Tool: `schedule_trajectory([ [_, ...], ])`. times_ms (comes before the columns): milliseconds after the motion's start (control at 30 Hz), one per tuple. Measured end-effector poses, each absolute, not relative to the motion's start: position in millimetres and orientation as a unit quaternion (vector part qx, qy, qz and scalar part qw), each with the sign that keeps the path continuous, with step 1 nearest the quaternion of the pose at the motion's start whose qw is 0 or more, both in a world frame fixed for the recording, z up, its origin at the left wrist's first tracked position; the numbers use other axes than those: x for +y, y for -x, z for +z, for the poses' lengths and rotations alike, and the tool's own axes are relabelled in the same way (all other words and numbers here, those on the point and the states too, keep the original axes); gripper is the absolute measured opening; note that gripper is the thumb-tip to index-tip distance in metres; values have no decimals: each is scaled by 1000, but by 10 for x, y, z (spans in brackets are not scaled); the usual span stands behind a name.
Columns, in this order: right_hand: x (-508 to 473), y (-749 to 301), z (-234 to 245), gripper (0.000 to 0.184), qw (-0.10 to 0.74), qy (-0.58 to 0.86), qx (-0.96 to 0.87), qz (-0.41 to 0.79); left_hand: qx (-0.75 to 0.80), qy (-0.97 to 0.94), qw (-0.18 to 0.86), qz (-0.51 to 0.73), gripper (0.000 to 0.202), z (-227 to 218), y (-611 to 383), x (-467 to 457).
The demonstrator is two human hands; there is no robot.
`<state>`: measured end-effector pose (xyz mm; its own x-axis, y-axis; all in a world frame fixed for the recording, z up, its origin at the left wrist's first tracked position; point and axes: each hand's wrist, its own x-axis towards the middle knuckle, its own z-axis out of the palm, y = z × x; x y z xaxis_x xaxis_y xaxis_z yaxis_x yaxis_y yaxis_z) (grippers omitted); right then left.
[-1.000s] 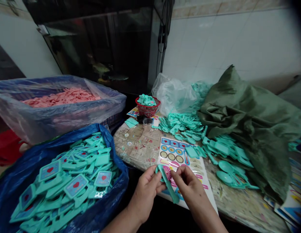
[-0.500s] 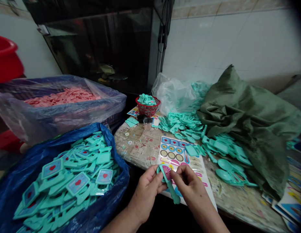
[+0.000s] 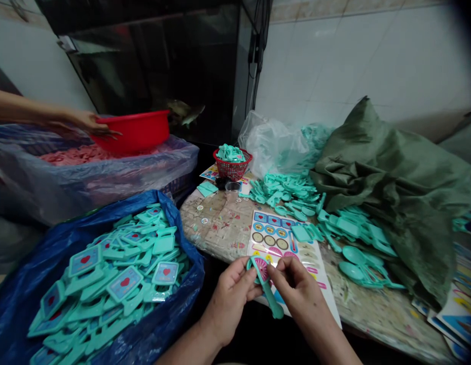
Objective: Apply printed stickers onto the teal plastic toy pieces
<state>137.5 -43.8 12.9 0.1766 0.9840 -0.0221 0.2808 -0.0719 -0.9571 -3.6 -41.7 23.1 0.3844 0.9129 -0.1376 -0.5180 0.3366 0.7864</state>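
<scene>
My left hand (image 3: 233,291) pinches a teal plastic toy piece (image 3: 272,299) by its wide head, thumb on top and fingers beneath. A pink fan-patterned sticker (image 3: 261,267) lies on that head, and the handle slants down toward me. My right hand (image 3: 298,284) is closed at the head's right edge, thumb and fingertips touching it; its other fingers are curled and partly hidden. Just beyond both hands, a sticker sheet (image 3: 315,256) lies on the worn table (image 3: 220,235), with a loose teal piece (image 3: 301,233) on it.
At left, a blue bag (image 3: 191,263) holds teal pieces with heart stickers. Behind it, another person's hand (image 3: 93,124) grips a red basin (image 3: 134,132) over a plastic-lined crate of pink pieces. Teal pieces (image 3: 286,190), a red basket (image 3: 233,170) and a green cloth (image 3: 395,162) occupy the table.
The red basin has come in from the left edge to above the pink pieces, held by another person's hand. My hands stay nearly still on the toy piece.
</scene>
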Motion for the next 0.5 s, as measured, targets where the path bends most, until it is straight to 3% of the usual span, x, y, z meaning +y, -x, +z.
schedule_trajectory([
  [167, -452, -1394, 118, 32, 427, 636, -565, 306, 328, -353, 743, 465, 26, 214, 13, -414],
  [333, -496, -1443, 23, 37, 333, 673, -622, 221, 405, -393, 687, 458, 21, 128, -3, -407],
  [500, -567, -1501, -118, 45, 278, 699, -626, 208, 428, -415, 672, 440, 18, 99, 22, -442],
])
